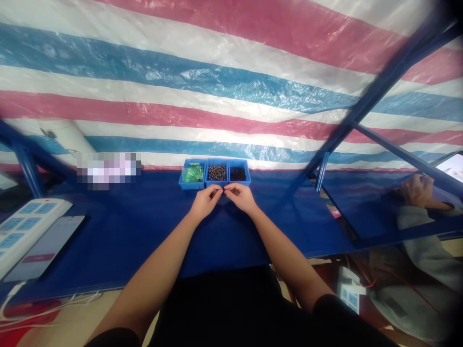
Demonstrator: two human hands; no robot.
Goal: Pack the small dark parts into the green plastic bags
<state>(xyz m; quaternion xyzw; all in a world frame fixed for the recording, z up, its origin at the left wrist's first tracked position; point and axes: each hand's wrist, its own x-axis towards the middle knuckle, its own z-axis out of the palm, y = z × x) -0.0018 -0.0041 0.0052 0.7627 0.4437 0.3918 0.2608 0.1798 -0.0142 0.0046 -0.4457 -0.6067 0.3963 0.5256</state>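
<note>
My left hand [206,202] and my right hand [240,196] meet just in front of a row of small blue bins. Both are closed in a pinch, fingertips almost touching. Whatever they pinch is too small and dark to make out. The left bin [192,185] contains green, shiny pieces [193,172]. Many small brownish, bead-like parts [217,172] fill the middle bin [216,183]. Inside the right bin [240,183] lie small black parts [238,173].
A white power strip [31,226] and a phone [47,248] with a cable lie at the left on the blue table [224,246]. Blue frame bars [361,111] stand at right, before a striped sheet [217,82]. Beyond them is another person's hand [417,190].
</note>
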